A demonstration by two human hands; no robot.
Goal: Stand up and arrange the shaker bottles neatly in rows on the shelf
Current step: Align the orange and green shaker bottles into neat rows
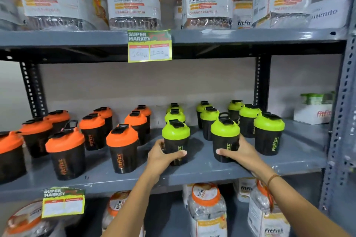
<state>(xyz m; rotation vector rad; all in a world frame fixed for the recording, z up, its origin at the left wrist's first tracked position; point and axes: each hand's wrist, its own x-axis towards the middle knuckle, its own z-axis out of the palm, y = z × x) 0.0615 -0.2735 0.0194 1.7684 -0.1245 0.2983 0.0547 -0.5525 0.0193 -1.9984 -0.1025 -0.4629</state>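
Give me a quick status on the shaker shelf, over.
Left hand gripping one green-lid shaker, right hand gripping another green-lid shaker. All shakers upright, orange left, green right. Nothing blocking, over.

"fitfizz" on shaker bottles (267, 134)

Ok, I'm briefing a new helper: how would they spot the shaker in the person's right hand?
Find the grey middle shelf and its green-lidded group on the right. The front row has three; the right hand grips the middle green shaker, the only green one with its carry loop standing up.
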